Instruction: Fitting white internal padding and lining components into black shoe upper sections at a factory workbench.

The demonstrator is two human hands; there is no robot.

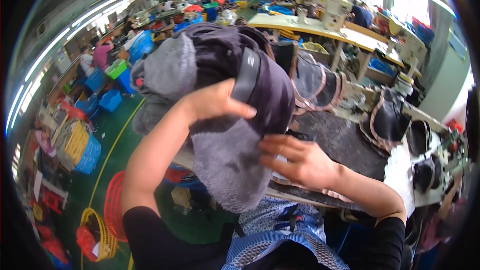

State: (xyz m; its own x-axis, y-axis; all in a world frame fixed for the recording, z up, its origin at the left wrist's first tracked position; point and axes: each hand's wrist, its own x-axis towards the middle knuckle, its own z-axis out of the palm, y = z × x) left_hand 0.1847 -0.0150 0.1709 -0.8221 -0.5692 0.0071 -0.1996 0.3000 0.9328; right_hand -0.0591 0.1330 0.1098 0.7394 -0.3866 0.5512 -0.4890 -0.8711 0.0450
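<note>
A large bundle of dark purple-grey, velvety pieces (272, 90) with grey plush (232, 165) fills the middle of the view. My left hand (217, 101) reaches across it and is closed on a smooth black strip (246, 76). Its thumb lies over the front of the bundle, while the other fingers are mostly hidden behind the strip. At the bundle's right edge, my right hand (292, 160) touches the plush with its fingers stretched out and a gap between them. Another fluffy grey part (170, 67) hangs at the bundle's upper left.
Black pieces with pinkish-brown edging (315, 82) stand in a row behind the bundle; more (387, 120) sit at the right of the dark worktop (340, 135). A red basket (115, 205) and a yellow basket (106, 235) are on the green floor. Farther off are sewing machines and people.
</note>
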